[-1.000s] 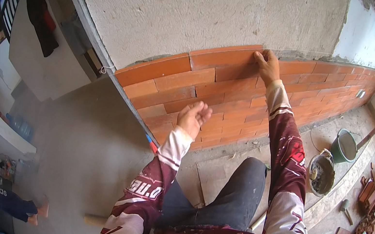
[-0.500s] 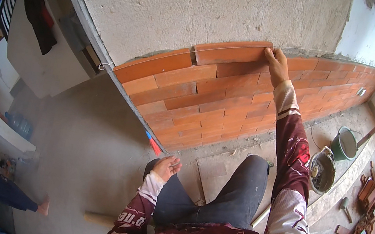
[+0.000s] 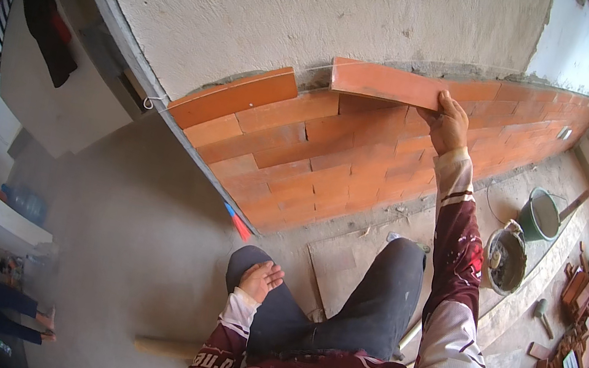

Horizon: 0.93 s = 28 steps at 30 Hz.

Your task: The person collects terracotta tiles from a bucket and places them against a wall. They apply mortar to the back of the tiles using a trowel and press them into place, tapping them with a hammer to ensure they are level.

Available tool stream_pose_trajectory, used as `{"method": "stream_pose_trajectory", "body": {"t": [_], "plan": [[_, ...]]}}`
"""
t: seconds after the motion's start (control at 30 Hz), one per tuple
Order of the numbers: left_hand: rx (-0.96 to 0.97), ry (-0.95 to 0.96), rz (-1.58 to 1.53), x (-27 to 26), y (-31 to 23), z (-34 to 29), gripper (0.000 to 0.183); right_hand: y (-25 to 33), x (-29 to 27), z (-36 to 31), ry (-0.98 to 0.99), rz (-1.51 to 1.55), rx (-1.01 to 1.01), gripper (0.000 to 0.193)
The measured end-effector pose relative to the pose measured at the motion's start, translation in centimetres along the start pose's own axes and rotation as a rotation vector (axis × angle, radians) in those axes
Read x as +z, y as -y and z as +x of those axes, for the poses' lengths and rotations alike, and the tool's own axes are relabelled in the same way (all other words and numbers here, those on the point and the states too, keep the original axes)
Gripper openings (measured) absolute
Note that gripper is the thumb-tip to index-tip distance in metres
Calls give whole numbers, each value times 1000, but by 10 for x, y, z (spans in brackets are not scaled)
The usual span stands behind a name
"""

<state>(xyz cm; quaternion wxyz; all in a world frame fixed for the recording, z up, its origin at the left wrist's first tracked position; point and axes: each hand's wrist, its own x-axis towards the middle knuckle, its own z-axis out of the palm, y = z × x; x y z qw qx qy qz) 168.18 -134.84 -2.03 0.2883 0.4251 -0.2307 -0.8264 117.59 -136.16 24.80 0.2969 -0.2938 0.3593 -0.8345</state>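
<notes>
A person is crouching on a bare concrete floor, seen from above their own head. Nearest, the left hand is resting palm-up on the left knee, its fingers loosely curled and apart, gripping nothing. The dark trousers and a maroon-and-white patterned sleeve are filling the near centre; the person's chest is cut off by the lower edge.

Farther away, the right arm is stretching up to a low wall of orange tiles. The right hand is pressing on the right end of a long orange tile, fingers spread over its face and top edge. The tile is lying flat against the grey plaster wall at the top of the tiled band, with its long axis running left to right and its left end free and pointing left. A gap is separating it from the next top-row tile to the left. Whether the thumb is hooking behind the tile is hidden.

To the right, a green bucket and a round pan of mortar are sitting on the floor. Tools and boxes at the far right edge are too bent and small to make out. At the near left edge, another person's legs are showing only partly.
</notes>
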Motion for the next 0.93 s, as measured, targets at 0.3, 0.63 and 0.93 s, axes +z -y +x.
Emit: {"method": "stream_pose_trajectory", "body": {"t": [0.3, 0.63, 0.93], "plan": [[247, -77, 267, 11, 14, 13, 15, -15, -159, -143, -267, 45, 69, 37], [700, -409, 1483, 0, -19, 26, 43, -55, -397, -499, -1076, -77, 7, 58], [307, -387, 1918, 24, -10, 24, 82, 4, -361, -551, -1792, -75, 335, 55]]}}
